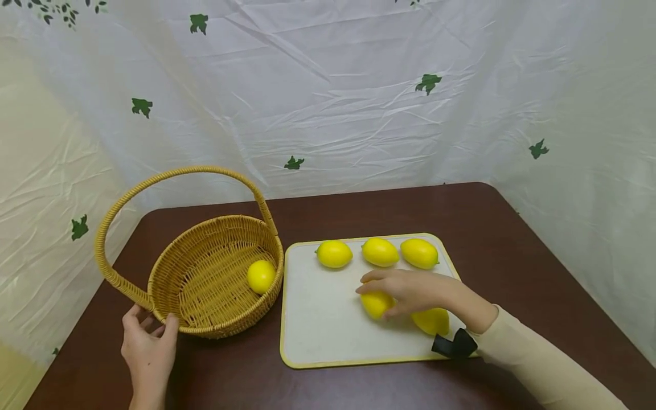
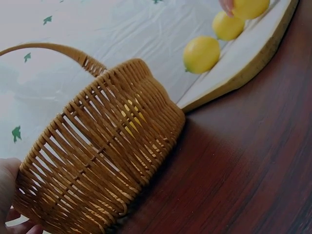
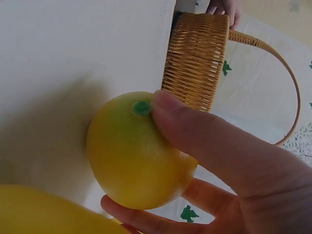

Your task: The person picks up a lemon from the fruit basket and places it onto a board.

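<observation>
My right hand (image 1: 405,289) grips a yellow lemon (image 3: 139,151) over the white board (image 1: 323,336), thumb on one side near its green tip and fingers on the other. Whether this lemon touches the board I cannot tell. Close behind, partly under the wrist, lies another lemon (image 1: 432,322). At the left, my left hand (image 1: 150,347) holds the near rim of a round wicker basket (image 1: 220,330), with the thumb inside and fingers outside. One lemon (image 1: 261,277) sits in the basket on its right side.
Along the board's far edge lie three lemons, a left one (image 1: 334,254), a middle one (image 1: 380,251) and a right one (image 1: 419,253). The basket's tall handle (image 1: 205,169) arches upward. A dark wooden table (image 1: 359,213) carries everything, with a white curtain (image 1: 328,102) behind it.
</observation>
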`<state>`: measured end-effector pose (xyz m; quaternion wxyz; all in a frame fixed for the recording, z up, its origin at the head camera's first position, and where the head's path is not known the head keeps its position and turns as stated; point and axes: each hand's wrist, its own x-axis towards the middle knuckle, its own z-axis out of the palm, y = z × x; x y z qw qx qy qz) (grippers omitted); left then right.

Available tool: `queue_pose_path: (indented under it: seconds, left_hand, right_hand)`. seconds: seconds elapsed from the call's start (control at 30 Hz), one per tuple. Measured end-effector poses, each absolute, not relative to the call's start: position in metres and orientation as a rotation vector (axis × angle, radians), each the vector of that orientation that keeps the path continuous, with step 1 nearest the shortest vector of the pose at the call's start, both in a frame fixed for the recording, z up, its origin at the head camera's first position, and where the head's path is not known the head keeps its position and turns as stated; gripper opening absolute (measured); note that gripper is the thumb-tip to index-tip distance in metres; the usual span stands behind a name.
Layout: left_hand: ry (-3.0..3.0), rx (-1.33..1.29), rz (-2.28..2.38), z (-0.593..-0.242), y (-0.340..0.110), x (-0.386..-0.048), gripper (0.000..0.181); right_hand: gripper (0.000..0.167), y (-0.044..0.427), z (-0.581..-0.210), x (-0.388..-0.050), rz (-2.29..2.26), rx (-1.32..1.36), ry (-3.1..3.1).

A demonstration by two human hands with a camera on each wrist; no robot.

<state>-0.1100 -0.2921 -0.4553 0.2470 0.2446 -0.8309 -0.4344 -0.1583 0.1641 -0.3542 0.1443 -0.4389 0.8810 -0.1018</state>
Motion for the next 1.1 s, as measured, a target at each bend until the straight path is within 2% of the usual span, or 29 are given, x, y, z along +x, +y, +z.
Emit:
queue_pose_path:
  seconds: [0.07,0.17,0.43,0.53,0.63,0.7,0.77,1.1]
  left_hand:
    - [-2.273,0.682,-1.167,-0.467,-0.299,-0.114,0.063]
    - [-2.268,0.677,-1.186,-0.465,-0.298,-0.112,0.063]
    - [-2.265,0.669,-1.255,-0.415,-0.266,-0.092,0.062]
    - [-2.267,0.675,-1.234,-0.43,-0.276,-0.098,0.063]
    - [-2.264,0.674,-1.23,-0.431,-0.277,-0.099,0.062]
    - [-2.257,0.665,-1.226,-0.43,-0.275,-0.098,0.061]
    - [-2.254,0.655,-1.263,-0.411,-0.263,-0.091,0.06]
    - [-2.251,0.655,-1.258,-0.411,-0.263,-0.091,0.059]
  right_hand:
    - [0.053,0.164,-0.356,-0.157,-0.294,-1.248,2.532]
    - [0.054,0.165,-0.358,-0.156,-0.293,-1.234,2.524]
    - [0.053,0.167,-0.36,-0.156,-0.299,-1.252,2.524]
    - [0.052,0.167,-0.36,-0.156,-0.298,-1.25,2.527]
    - [0.052,0.168,-0.359,-0.156,-0.3,-1.249,2.529]
    - [0.052,0.168,-0.359,-0.156,-0.304,-1.248,2.528]
    - [0.052,0.168,-0.359,-0.156,-0.305,-1.243,2.528]
    - [0.054,0.168,-0.36,-0.156,-0.314,-1.234,2.534]
